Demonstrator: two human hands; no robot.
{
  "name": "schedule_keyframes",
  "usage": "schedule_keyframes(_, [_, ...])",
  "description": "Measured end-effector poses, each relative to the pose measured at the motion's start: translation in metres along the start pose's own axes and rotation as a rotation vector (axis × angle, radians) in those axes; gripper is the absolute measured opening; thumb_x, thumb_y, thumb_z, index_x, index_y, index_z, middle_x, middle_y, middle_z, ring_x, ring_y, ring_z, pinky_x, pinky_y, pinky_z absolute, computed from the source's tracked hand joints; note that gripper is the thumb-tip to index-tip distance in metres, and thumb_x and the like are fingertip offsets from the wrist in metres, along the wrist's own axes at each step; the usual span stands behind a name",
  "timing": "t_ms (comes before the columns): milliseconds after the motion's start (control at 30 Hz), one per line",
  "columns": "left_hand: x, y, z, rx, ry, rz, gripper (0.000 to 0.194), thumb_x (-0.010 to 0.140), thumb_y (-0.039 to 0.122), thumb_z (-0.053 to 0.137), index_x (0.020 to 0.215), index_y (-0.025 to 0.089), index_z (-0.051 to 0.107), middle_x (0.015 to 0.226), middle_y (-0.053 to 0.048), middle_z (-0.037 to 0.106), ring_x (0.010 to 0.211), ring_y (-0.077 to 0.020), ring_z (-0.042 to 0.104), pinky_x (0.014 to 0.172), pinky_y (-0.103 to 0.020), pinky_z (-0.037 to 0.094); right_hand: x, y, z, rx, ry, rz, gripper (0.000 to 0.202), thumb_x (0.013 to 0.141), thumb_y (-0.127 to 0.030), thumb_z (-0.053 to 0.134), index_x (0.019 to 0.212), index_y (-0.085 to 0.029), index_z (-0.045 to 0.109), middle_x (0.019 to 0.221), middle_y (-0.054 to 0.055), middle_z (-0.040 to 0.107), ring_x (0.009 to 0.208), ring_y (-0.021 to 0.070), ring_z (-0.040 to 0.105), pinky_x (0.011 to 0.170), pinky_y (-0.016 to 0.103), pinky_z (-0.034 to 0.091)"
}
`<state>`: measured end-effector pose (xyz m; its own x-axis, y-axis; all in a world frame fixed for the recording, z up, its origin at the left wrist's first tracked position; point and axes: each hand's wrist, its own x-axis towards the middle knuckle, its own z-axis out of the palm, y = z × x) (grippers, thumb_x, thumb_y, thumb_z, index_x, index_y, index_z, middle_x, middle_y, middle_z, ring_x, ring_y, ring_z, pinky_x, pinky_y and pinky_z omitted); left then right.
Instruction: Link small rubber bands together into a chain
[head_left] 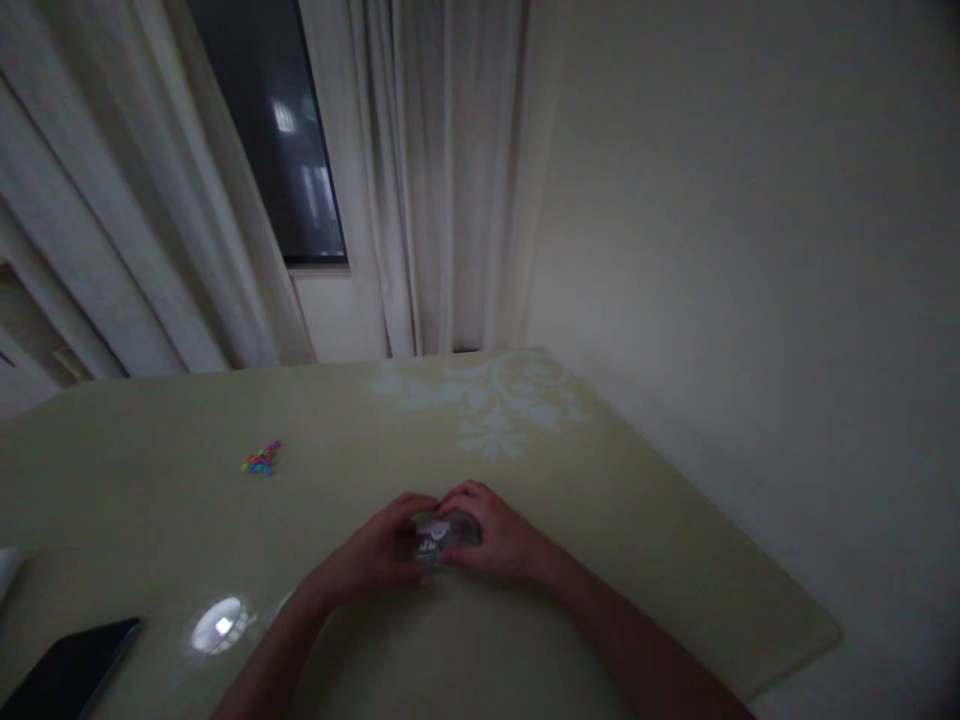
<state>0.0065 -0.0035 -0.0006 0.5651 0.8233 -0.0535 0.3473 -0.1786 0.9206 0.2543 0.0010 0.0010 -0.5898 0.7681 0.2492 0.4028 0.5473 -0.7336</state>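
A: Both hands are down on the worktop (150,420), near the middle, close to the near edge. The left hand (375,555) and the right hand (499,540) meet around a small clear packet (439,535) with pale markings on it.

B: How are the fingers set?

A: Curled in on both sides, gripping the packet between them, fingertips touching over its top. It's dim, so I cannot tell what's inside.

B: Anything else around?

A: A little heap of coloured bits (261,460) lies well apart, far left. A dark phone (71,670) sits at the near left corner, with a bright lamp reflection (219,625) beside it. Curtains (442,170) and a dark window (274,120) stand behind.
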Motion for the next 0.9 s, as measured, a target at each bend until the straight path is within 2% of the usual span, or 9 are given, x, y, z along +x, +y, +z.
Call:
schedule_keyframes(133, [0.001,0.003,0.007,0.101,0.05,0.038,0.062,0.073,0.026,0.078,0.132,0.024,0.061,0.124,-0.009,0.067,0.096,-0.0223,0.069,0.084,-0.033,0.057,-0.002,-0.002,-0.016,-0.059,-0.056,-0.017,0.052,0.075,-0.034,0.091,0.121,-0.023,0.07,0.121,0.007,0.062,0.115,0.0239,0.059,0.103,0.036,0.047])
schedule_keyframes(333, [0.003,0.01,0.018,0.256,0.103,0.122,0.059,0.077,0.024,0.078,0.133,0.027,0.061,0.128,-0.009,0.067,0.113,-0.0263,0.065,0.099,-0.037,0.052,-0.003,-0.004,-0.03,-0.122,-0.116,0.035,0.059,0.067,-0.032,0.095,0.119,-0.023,0.069,0.116,0.005,0.062,0.108,0.0244,0.062,0.097,0.035,0.05])
schedule_keyframes(633, [0.007,0.0,0.028,0.392,0.207,0.108,0.077,0.075,0.025,0.076,0.146,0.022,0.047,0.136,-0.016,0.062,0.123,-0.032,0.061,0.104,-0.043,0.051,-0.004,-0.005,-0.021,-0.245,-0.077,0.032,0.068,0.071,-0.044,0.089,0.131,-0.026,0.063,0.124,0.009,0.06,0.114,0.0278,0.059,0.098,0.038,0.05])
schedule_keyframes(800, [0.009,0.0,0.031,0.495,0.252,0.068,0.078,0.075,0.03,0.078,0.146,0.02,0.047,0.137,-0.017,0.06,0.123,-0.0334,0.06,0.106,-0.046,0.049,-0.001,-0.009,-0.018,-0.321,-0.033,-0.01,0.073,0.068,-0.045,0.09,0.132,-0.022,0.063,0.121,0.01,0.059,0.113,0.0283,0.056,0.1,0.039,0.049])
schedule_keyframes(900, [0.009,-0.003,0.031,0.529,0.298,0.055,0.075,0.082,0.038,0.075,0.147,0.018,0.044,0.133,-0.017,0.062,0.118,-0.0319,0.063,0.103,-0.045,0.051,0.0,-0.006,-0.017,-0.389,0.045,0.05,0.077,0.069,-0.047,0.089,0.136,-0.024,0.061,0.121,0.01,0.058,0.114,0.0305,0.055,0.101,0.042,0.047])
